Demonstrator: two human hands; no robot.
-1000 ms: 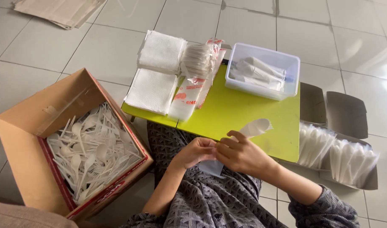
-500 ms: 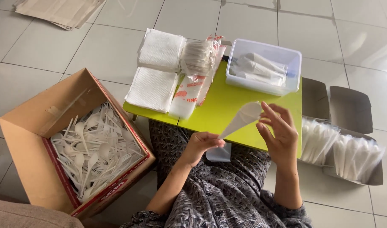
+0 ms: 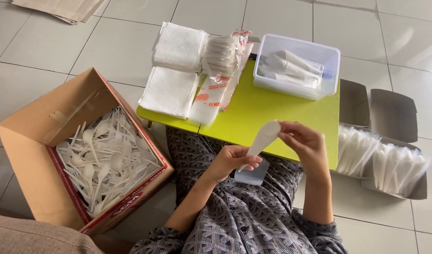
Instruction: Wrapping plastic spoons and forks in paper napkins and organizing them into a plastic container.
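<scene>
My right hand [image 3: 306, 146] pinches the top of a slim white wrapped cutlery packet [image 3: 261, 138], held slanted above the near edge of the lime-green low table [image 3: 272, 115]. My left hand [image 3: 232, 160] grips the packet's lower end over my lap. A small clear plastic sleeve [image 3: 251, 175] lies just under that hand on my patterned clothing.
On the table lie stacked white napkins [image 3: 174, 66], a bag of small packets [image 3: 220, 56] and a clear tub [image 3: 297, 66] of wrapped packets. A cardboard box [image 3: 72, 155] of loose white plastic spoons and forks stands left; a grey box [image 3: 383, 155] of wrapped packets stands right.
My right hand rose from my lap, lifting the white packet above the table edge. My left hand came up to take hold of its lower end.
</scene>
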